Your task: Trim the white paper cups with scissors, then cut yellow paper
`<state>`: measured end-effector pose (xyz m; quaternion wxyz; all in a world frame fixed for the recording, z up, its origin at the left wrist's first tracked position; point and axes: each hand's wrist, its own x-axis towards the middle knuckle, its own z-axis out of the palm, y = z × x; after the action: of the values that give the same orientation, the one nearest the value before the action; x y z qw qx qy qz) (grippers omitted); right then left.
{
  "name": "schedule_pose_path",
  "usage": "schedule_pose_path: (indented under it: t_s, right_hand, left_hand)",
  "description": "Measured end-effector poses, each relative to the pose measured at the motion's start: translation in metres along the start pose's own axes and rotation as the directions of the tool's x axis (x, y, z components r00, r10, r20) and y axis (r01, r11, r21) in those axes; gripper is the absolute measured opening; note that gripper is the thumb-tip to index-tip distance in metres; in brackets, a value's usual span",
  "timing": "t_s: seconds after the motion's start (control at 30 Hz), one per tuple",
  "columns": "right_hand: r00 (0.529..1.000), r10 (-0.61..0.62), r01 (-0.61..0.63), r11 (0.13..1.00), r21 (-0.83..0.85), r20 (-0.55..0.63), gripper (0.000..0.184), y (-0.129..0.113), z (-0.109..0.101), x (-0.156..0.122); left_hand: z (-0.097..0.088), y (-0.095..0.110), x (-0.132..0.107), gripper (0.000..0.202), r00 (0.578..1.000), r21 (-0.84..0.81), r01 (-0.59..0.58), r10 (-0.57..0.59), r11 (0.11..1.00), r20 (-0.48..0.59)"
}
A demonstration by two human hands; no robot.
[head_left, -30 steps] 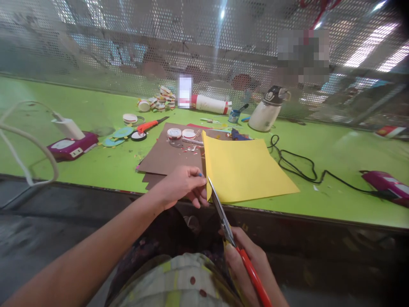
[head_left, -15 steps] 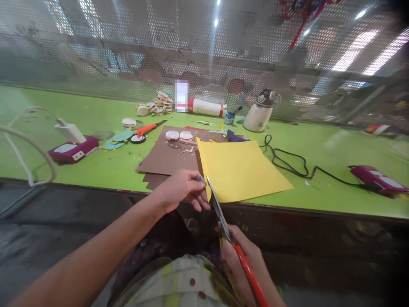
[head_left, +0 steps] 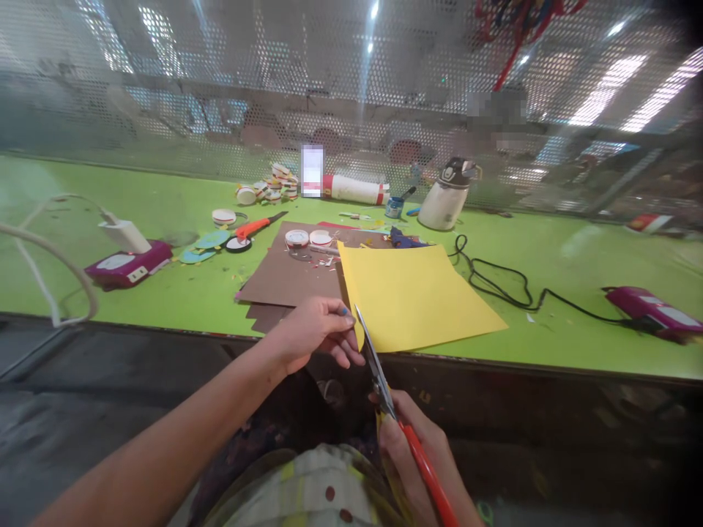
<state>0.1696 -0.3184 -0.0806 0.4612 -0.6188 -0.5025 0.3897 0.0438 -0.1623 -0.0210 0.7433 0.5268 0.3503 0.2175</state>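
A large yellow sheet of paper (head_left: pixel 420 296) lies over brown sheets (head_left: pixel 285 274) at the table's front edge. My left hand (head_left: pixel 324 329) pinches a narrow strip at the sheet's left edge between thumb and fingers. Red-handled scissors (head_left: pixel 378 373) are gripped in my right hand (head_left: pixel 414 446), below the table edge. Their blades point up and away, set in the paper just right of my left fingertips. A yellow scrap also shows by my right hand; I cannot tell how it is held.
On the green table (head_left: pixel 549 256) stand a white jug (head_left: pixel 446 194), a blue jar (head_left: pixel 394 207) and a white roll (head_left: pixel 356 189). An orange cutter (head_left: pixel 258 225) lies at the left. Purple power sockets (head_left: pixel 129 263) sit left, with another purple box (head_left: pixel 651 311) and black cable right.
The whole view has shifted slightly, so the table sits a little lower. Hands, scissors and yellow sheet keep nearly the same position relative to each other.
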Motion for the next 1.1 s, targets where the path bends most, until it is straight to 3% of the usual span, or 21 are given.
schedule_pose_path:
  t_s: [0.2, 0.5, 0.67, 0.93, 1.1]
  right_hand:
    - [1.000, 0.013, -0.013, 0.999, -0.029, 0.002, 0.046, 0.000, -0.001, -0.001]
    - [0.999, -0.034, 0.033, 0.995, -0.090, -0.012, 0.044, 0.006, -0.004, -0.008]
    - [0.997, -0.045, 0.040, 0.996, -0.082, -0.057, 0.044, 0.009, -0.002, -0.010]
    - [0.999, 0.034, -0.034, 0.997, -0.063, -0.005, 0.045, 0.001, -0.004, -0.013]
    - [0.999, 0.014, -0.017, 0.996, -0.087, -0.037, 0.048, 0.002, -0.003, -0.012]
  left_hand:
    - [-0.007, 0.008, 0.003, 0.013, 0.998, 0.071, 0.047, -0.049, 0.996, 0.031]
    - [-0.007, 0.012, 0.014, 0.013, 0.998, 0.188, 0.063, -0.059, 0.980, -0.025]
    - [-0.004, 0.012, 0.013, 0.010, 0.997, 0.160, 0.057, -0.046, 0.986, -0.069]
    - [-0.004, 0.011, 0.012, 0.009, 0.997, 0.151, 0.038, -0.028, 0.988, -0.067]
    - [-0.005, 0.010, 0.012, 0.008, 0.998, 0.126, 0.033, -0.026, 0.992, -0.060]
